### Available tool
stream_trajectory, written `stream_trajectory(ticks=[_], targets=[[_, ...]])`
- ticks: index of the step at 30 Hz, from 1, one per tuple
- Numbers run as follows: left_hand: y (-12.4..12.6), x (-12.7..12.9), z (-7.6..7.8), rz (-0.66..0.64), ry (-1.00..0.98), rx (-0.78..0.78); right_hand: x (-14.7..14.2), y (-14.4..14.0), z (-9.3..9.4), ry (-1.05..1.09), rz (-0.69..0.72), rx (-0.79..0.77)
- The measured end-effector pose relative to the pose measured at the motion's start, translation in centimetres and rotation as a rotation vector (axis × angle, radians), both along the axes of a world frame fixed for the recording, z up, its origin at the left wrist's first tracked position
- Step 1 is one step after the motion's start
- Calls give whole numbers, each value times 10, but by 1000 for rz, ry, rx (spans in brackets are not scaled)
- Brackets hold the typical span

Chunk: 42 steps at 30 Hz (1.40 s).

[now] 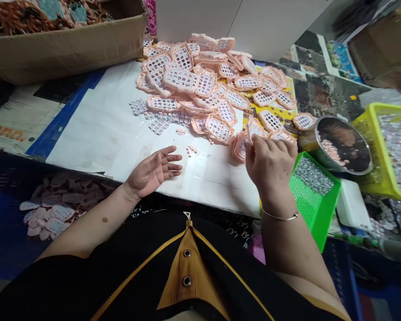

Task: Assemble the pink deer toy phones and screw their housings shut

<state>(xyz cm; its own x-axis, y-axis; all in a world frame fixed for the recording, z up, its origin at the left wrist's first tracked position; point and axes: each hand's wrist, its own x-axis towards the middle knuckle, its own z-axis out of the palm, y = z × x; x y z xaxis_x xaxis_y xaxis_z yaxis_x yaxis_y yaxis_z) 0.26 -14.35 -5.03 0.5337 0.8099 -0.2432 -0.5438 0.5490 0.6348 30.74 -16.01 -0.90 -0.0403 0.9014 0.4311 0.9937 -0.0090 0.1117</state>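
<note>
My left hand [155, 171] is over the front of the white work surface [90, 120], palm turned up and fingers apart, holding nothing. My right hand [270, 158] is closed at the right of the pile, its thumb and fingers on a pink plastic shell [254, 128] with a pale face. More shells lie stacked just under and left of it. A heap of similar pink shells [180, 78] with rows of button holes covers the back of the surface. Small pink button pieces [192, 150] lie near my left fingertips. Clear button sheets [160, 122] lie beside the heap.
On the right stand a green tray [316, 218] of small silvery parts, a metal bowl [359, 138] with pink pieces and a yellow basket [384, 151]. A cardboard box [67, 49] stands back left. Pink-and-white parts [53, 209] lie below the surface at left.
</note>
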Motion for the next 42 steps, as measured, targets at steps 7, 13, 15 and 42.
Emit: stream_trajectory(ticks=[7,13,15,42], targets=[[0,0,0,12,-6,8,-6,12,5,-137,24,-149],[0,0,1,-18,-30,-3,-56,58,1,-94,119,-344],[-1,-1,0,-21,-43,-1,-59,71,-4,-45,92,-377],[2,-1,2,56,-174,-113,-74,45,-41,896,7,-288]])
